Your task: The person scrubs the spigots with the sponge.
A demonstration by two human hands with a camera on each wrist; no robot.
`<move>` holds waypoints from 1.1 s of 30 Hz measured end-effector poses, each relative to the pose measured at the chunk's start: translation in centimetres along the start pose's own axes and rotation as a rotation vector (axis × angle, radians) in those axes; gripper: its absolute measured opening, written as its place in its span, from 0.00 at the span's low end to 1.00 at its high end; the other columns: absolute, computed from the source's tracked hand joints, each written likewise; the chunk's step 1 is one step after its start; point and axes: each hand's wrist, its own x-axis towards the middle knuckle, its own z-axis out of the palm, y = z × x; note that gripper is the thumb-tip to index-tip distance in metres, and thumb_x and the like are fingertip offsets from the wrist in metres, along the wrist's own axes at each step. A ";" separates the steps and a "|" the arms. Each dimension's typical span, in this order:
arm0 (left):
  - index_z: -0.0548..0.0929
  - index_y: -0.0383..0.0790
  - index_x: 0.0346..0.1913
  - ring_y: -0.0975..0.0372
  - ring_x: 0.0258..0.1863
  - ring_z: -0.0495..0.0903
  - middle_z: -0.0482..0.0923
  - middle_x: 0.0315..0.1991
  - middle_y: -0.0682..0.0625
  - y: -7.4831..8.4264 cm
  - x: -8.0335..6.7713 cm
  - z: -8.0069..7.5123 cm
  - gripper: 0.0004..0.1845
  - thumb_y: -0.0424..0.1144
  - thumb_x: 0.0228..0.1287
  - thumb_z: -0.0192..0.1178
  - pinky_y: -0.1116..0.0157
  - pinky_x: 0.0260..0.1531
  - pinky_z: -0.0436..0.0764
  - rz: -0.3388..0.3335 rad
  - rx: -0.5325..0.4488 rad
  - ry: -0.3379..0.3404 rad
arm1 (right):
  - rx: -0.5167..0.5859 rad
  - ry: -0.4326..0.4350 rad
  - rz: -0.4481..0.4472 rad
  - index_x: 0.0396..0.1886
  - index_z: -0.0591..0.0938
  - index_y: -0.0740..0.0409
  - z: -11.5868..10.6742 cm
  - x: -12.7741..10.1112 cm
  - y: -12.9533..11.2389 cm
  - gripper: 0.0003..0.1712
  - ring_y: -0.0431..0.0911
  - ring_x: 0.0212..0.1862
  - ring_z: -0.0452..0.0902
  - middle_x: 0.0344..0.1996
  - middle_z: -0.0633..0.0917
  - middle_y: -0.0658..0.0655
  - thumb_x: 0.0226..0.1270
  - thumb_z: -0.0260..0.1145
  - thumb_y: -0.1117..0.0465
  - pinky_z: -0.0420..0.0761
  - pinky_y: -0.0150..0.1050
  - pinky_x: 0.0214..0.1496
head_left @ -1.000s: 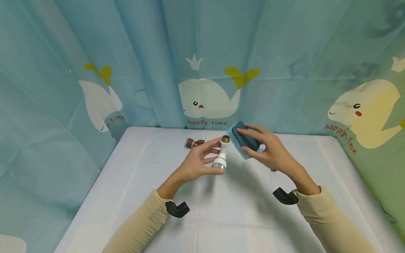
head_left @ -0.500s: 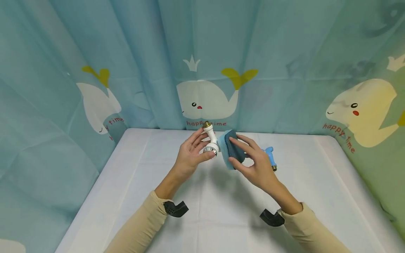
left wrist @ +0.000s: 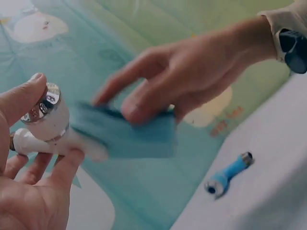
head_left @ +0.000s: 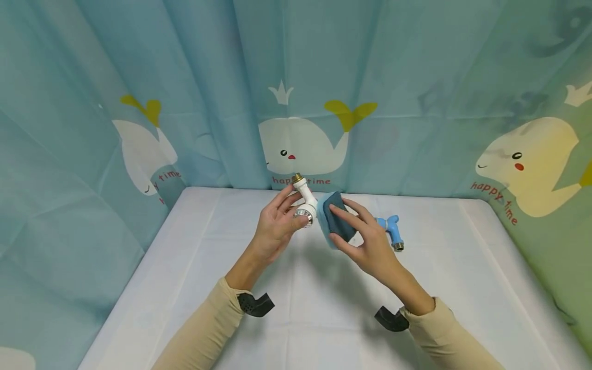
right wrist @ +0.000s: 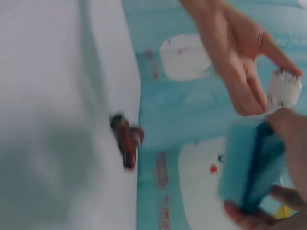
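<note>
My left hand (head_left: 274, 226) holds a white tap (head_left: 309, 199) above the table, its brass threaded end pointing up and away. The thumb lies against the chrome knob (left wrist: 47, 103), with the fingers around the other side. In my right hand (head_left: 373, 245) is a two-tone blue sponge (head_left: 341, 222), gripped between thumb and fingers. Its light face lies against the tap's side; in the left wrist view the sponge (left wrist: 132, 132) is blurred and covers part of the white body.
A blue tap (head_left: 395, 232) lies on the white table (head_left: 342, 329), right of my right hand. The right wrist view shows a dark red tap (right wrist: 125, 143) near the table's edge; my left hand hides it in the head view. A whale-print curtain (head_left: 208, 103) surrounds the table.
Both hands have moved left, and the white tap has tilted left in my left hand. The sponge, apart from the tap one second ago, is now against its side. The blue tap has come into sight.
</note>
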 end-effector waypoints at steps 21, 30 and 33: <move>0.54 0.37 0.77 0.53 0.48 0.85 0.71 0.53 0.42 -0.2 0.1 -0.1 0.42 0.22 0.63 0.62 0.59 0.46 0.87 -0.131 0.137 0.106 | -0.027 -0.023 0.026 0.67 0.81 0.51 -2.2 -0.5 1.5 0.36 0.59 0.61 0.79 0.69 0.75 0.61 0.58 0.79 0.67 0.88 0.53 0.42; 0.47 0.45 0.79 0.57 0.46 0.76 0.64 0.56 0.42 -1.2 -0.6 -0.5 0.43 0.62 0.70 0.47 0.61 0.47 0.80 -0.305 0.062 0.098 | -0.035 -0.044 0.050 0.66 0.82 0.52 -2.5 -1.7 2.3 0.34 0.56 0.56 0.83 0.68 0.76 0.62 0.58 0.79 0.66 0.88 0.52 0.46; 0.48 0.45 0.80 0.56 0.49 0.75 0.65 0.59 0.41 -1.0 -0.7 -0.5 0.29 0.50 0.85 0.35 0.61 0.47 0.78 -0.318 0.040 0.078 | -0.046 -0.040 0.052 0.66 0.82 0.52 -2.7 -1.9 2.6 0.35 0.55 0.55 0.83 0.67 0.76 0.62 0.57 0.80 0.66 0.87 0.49 0.45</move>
